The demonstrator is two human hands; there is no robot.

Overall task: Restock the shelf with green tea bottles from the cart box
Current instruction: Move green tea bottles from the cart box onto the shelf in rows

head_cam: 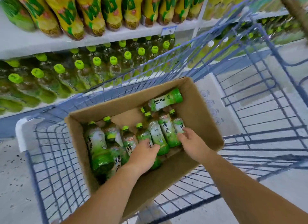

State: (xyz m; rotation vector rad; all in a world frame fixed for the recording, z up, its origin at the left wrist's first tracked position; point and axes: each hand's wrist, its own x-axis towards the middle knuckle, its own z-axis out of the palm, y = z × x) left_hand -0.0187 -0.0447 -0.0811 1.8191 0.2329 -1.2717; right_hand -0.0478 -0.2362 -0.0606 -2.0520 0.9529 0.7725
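Observation:
An open cardboard box sits in the blue wire cart and holds several green tea bottles lying flat, with green caps and green-white labels. My left hand reaches into the box and its fingers curl over one green tea bottle near the middle. My right hand is over the right end of the row, its fingers spread and touching the rightmost bottle. Another bottle lies crosswise at the box's far end. The shelf beyond the cart is packed with green-capped tea bottles.
An upper shelf carries yellow-labelled bottles with a price tag on its edge. The cart stands close against the shelving, its rim between the box and the shelf. Grey floor shows at left and through the cart's wire base.

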